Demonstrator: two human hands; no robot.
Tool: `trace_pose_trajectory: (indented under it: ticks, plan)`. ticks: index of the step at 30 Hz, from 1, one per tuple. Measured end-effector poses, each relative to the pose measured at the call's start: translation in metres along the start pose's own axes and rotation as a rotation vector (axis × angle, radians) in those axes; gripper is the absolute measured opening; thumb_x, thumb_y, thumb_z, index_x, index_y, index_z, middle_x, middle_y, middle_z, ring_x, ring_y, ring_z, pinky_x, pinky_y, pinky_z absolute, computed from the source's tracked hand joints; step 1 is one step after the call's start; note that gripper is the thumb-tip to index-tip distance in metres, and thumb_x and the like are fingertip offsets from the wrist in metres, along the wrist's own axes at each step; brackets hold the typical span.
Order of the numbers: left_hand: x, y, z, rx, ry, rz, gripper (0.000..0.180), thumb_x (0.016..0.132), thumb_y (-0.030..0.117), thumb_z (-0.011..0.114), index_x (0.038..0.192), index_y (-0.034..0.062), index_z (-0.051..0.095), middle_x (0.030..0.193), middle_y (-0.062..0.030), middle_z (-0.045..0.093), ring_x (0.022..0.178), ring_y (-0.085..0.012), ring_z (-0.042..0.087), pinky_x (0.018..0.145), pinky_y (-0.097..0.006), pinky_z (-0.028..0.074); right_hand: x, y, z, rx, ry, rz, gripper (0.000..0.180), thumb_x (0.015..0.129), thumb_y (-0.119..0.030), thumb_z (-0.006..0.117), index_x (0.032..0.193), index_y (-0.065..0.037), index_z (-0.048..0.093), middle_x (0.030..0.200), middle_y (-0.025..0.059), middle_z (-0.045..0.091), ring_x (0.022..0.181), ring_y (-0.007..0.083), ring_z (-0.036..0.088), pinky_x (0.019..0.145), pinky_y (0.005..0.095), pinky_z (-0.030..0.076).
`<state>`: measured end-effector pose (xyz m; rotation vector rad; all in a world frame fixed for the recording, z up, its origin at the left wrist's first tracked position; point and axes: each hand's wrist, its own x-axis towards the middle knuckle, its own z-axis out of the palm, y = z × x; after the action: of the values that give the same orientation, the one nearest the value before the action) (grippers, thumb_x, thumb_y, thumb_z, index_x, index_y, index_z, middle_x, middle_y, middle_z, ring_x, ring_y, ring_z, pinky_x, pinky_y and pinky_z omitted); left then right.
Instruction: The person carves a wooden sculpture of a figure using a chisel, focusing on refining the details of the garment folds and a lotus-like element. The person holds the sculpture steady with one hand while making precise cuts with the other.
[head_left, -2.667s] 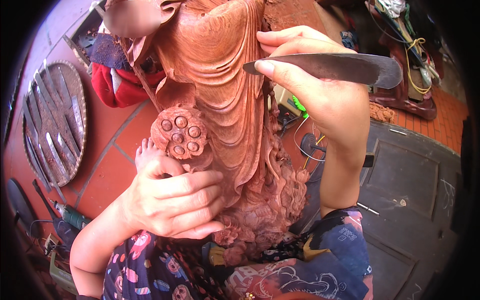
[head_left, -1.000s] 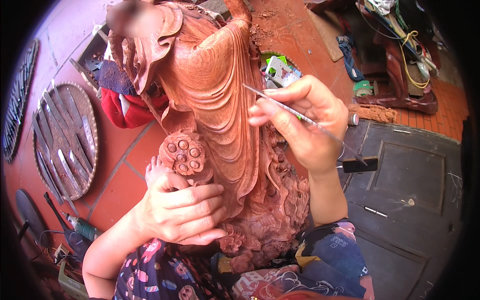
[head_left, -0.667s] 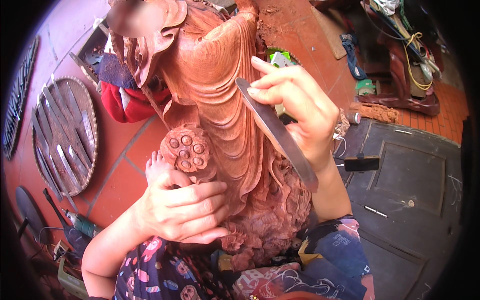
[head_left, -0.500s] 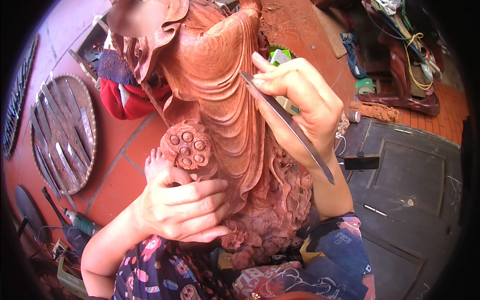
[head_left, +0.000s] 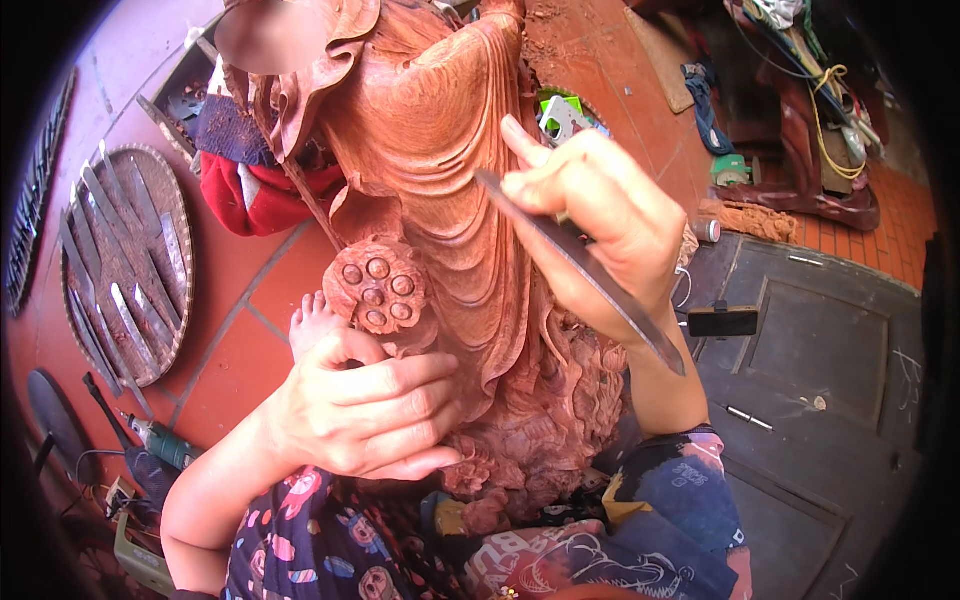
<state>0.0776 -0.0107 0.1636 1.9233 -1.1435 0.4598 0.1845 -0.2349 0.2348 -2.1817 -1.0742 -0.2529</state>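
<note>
Wooden statue (head_left: pixel 455 230) beside the lap, support hidden. Probably heavy, rigid; thin fold edges could chip, so grip thick sections. Blade (head_left: pixel 605 283) likely light, stiff, smooth: pinch the flats. Left hand (head_left: pixel 365 415): fingers curled together over the carving just below the round seed pod (head_left: pixel 375 285), forearm from lower left. Right hand (head_left: pixel 605 215): raised, pinching blade near its upper end, one finger extended. Tip near folds; contact unclear.
</note>
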Motion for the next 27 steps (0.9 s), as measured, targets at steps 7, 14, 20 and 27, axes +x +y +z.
trace_pose_trajectory:
  ticks: [7, 14, 20, 27]
  plan:
    - [0.0, 0.0, 0.0, -0.006, -0.006, -0.004, 0.027, 0.092, 0.041, 0.069, 0.098, 0.016, 0.077, 0.1, 0.0027, 0.075, 0.103, -0.0136, 0.07, 0.081, -0.034, 0.036, -0.005, -0.002, 0.0, 0.052, -0.052, 0.029, 0.018, 0.079, 0.019, 0.073, 0.085, 0.007, 0.063, 0.08, 0.011, 0.059, 0.073, 0.017, 0.061, 0.097, 0.0482, 0.06]
    - [0.001, 0.0, 0.0, -0.019, 0.018, -0.009, 0.025, 0.091, 0.039, 0.071, 0.096, 0.0144, 0.076, 0.099, 0.0023, 0.074, 0.101, -0.0125, 0.07, 0.079, -0.032, 0.037, -0.007, -0.002, -0.002, -0.002, -0.057, 0.001, 0.018, 0.08, 0.019, 0.074, 0.088, 0.007, 0.063, 0.08, 0.0102, 0.058, 0.073, 0.0164, 0.061, 0.099, 0.0501, 0.059]
    - [0.003, 0.0, -0.001, -0.03, 0.03, -0.007, 0.024, 0.089, 0.036, 0.074, 0.095, 0.0124, 0.076, 0.099, 0.0023, 0.073, 0.1, -0.0109, 0.07, 0.075, -0.028, 0.039, 0.001, -0.001, 0.0, 0.012, -0.029, -0.016, 0.018, 0.078, 0.016, 0.072, 0.09, 0.004, 0.066, 0.085, 0.0104, 0.059, 0.074, 0.0178, 0.063, 0.094, 0.0466, 0.058]
    - [0.0, -0.001, 0.0, -0.01, 0.009, -0.002, 0.026, 0.091, 0.04, 0.07, 0.098, 0.0157, 0.077, 0.1, 0.0024, 0.075, 0.104, -0.0137, 0.07, 0.079, -0.033, 0.036, 0.006, -0.001, -0.002, 0.027, -0.032, 0.031, 0.018, 0.079, 0.018, 0.072, 0.091, 0.007, 0.068, 0.086, 0.0119, 0.061, 0.079, 0.018, 0.064, 0.106, 0.0593, 0.051]
